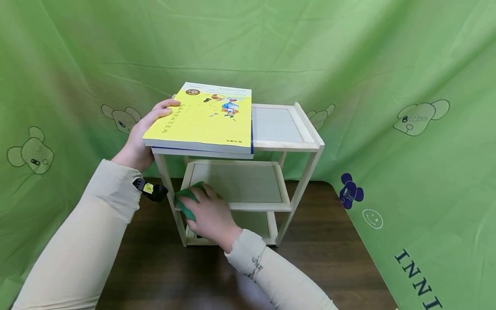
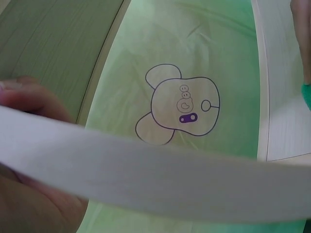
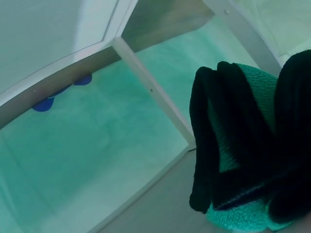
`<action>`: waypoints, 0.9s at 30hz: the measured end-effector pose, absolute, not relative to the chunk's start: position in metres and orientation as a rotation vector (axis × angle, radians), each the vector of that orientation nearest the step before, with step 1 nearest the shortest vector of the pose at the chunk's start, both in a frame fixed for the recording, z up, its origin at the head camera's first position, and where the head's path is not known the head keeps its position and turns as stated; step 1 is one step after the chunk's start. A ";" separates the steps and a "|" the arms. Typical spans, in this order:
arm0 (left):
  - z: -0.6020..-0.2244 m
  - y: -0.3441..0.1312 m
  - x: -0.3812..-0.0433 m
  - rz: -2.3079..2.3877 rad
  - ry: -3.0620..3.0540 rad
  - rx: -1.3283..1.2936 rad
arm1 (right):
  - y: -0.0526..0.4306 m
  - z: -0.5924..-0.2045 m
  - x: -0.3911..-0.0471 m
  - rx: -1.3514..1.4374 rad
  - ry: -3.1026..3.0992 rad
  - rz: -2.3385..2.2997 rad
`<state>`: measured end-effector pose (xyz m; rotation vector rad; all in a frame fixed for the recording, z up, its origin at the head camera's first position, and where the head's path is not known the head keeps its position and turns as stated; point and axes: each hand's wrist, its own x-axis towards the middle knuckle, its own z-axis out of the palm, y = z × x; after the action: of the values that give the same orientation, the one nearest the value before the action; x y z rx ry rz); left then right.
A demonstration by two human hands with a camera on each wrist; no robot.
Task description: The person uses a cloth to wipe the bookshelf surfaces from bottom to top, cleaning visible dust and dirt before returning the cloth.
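A white wooden three-tier shelf rack stands in front of me. My left hand is at its upper left side, fingertips by the edge of a stack of books, the top one yellow. In the left wrist view the fingers and palm lie on either side of a pale wooden rail. Lower down, my right hand holds a green cloth against the left front of the middle shelf. Dark in the right wrist view, its fingers bend over the fuzzy cloth.
Green fabric with cartoon bear heads hangs behind and on both sides. The bottom shelf sits just above the dark wooden floor. Right of the books, the top shelf's grey panel shows.
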<state>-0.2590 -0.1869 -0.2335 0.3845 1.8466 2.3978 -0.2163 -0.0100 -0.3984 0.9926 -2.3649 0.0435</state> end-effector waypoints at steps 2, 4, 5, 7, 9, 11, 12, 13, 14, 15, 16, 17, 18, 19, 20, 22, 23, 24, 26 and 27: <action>-0.233 -0.187 -0.259 2.401 1.839 0.385 | -0.008 -0.400 -0.217 1.007 -2.336 0.032; -0.234 -0.187 -0.259 2.404 1.834 0.386 | -0.007 -0.401 -0.217 1.015 -2.315 0.030; -0.234 -0.187 -0.259 2.404 1.833 0.388 | -0.007 -0.401 -0.217 1.018 -2.306 0.028; -0.234 -0.186 -0.259 2.401 1.837 0.386 | -0.005 -0.402 -0.217 1.017 -2.287 0.030; -0.234 -0.186 -0.259 2.399 1.834 0.387 | -0.004 -0.402 -0.216 1.011 -2.269 0.033; -0.233 -0.186 -0.258 2.399 1.831 0.388 | -0.003 -0.403 -0.215 1.002 -2.253 0.034; -0.233 -0.186 -0.258 2.398 1.831 0.389 | -0.002 -0.404 -0.215 0.999 -2.246 0.038; -0.234 -0.186 -0.258 2.398 1.829 0.391 | -0.001 -0.404 -0.215 0.998 -2.240 0.044; -0.234 -0.186 -0.258 2.398 1.830 0.395 | -0.001 -0.405 -0.214 0.996 -2.235 0.045; -0.234 -0.186 -0.258 2.396 1.834 0.397 | 0.000 -0.405 -0.214 0.994 -2.233 0.051; -0.234 -0.186 -0.258 2.395 1.838 0.400 | 0.000 -0.405 -0.214 0.993 -2.231 0.053; -0.234 -0.186 -0.258 2.393 1.841 0.403 | 0.001 -0.406 -0.213 0.992 -2.230 0.058; -0.235 -0.186 -0.258 2.392 1.843 0.405 | 0.002 -0.406 -0.213 0.990 -2.229 0.062; -0.235 -0.186 -0.258 2.390 1.846 0.405 | 0.003 -0.406 -0.212 0.986 -2.230 0.062; -0.235 -0.186 -0.258 2.390 1.849 0.403 | 0.003 -0.406 -0.212 0.984 -2.233 0.058; -0.235 -0.186 -0.258 2.391 1.853 0.396 | 0.005 -0.406 -0.211 0.980 -2.240 0.050; -0.235 -0.186 -0.258 2.392 1.855 0.393 | 0.007 -0.406 -0.210 0.977 -2.247 0.046; -0.235 -0.186 -0.258 2.393 1.858 0.388 | 0.008 -0.405 -0.210 0.974 -2.253 0.043; -0.234 -0.186 -0.258 2.395 1.862 0.384 | 0.011 -0.405 -0.209 0.969 -2.268 0.036; -0.234 -0.186 -0.259 2.396 1.863 0.384 | 0.012 -0.405 -0.209 0.966 -2.273 0.036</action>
<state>-0.2586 -0.1855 -0.2341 0.3842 1.8626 2.3960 -0.2094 0.0123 -0.4046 0.9658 -2.2730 0.0362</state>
